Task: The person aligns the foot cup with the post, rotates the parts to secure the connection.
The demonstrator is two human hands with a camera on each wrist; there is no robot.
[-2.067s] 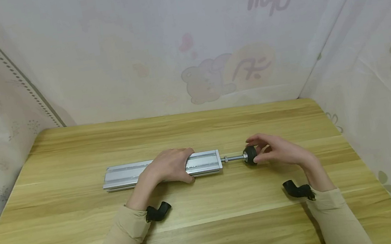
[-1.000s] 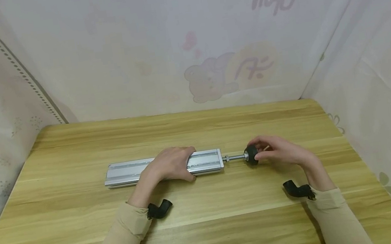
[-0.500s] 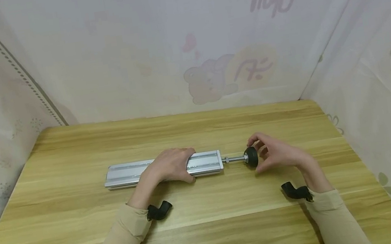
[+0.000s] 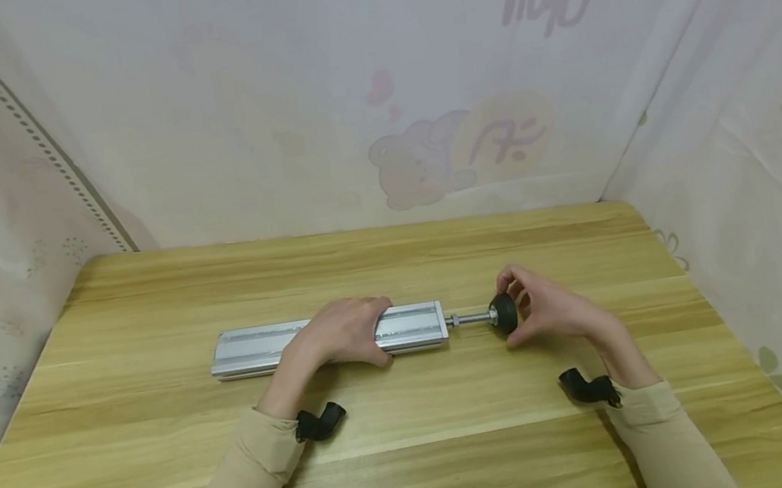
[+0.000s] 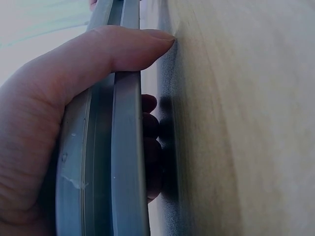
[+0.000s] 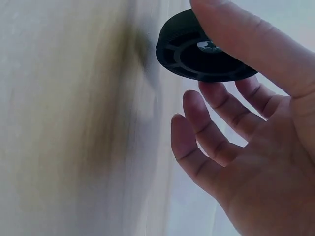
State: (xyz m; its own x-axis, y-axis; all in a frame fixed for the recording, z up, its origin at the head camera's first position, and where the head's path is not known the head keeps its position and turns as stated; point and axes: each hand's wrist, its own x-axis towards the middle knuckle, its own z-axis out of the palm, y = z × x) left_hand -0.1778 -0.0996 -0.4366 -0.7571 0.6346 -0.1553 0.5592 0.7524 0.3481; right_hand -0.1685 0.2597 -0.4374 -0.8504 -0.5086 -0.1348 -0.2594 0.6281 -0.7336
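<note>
A silver aluminium extrusion (image 4: 411,325) lies lengthwise on the table, and a threaded rod (image 4: 474,318) with a nut sticks out of its right end. On the rod's end sits a black levelling foot (image 4: 503,314). My left hand (image 4: 343,331) grips the extrusion from above; in the left wrist view the thumb (image 5: 123,46) lies across one side and the fingertips (image 5: 152,125) show underneath. My right hand (image 4: 548,305) pinches the foot's rim between thumb and fingers. The foot's hollow ribbed underside (image 6: 197,59) faces the palm in the right wrist view.
The wood-grain table (image 4: 425,475) carries the extrusion. Patterned cloth (image 4: 230,133) hangs behind it and at both sides. A black wrist mount (image 4: 321,421) projects from the left cuff, another black mount (image 4: 587,386) from the right.
My right hand's fingers have shifted round the foot, loosening and spreading wider about its rim, and the right wrist has moved slightly left. The left hand and the extrusion stay nearly still.
</note>
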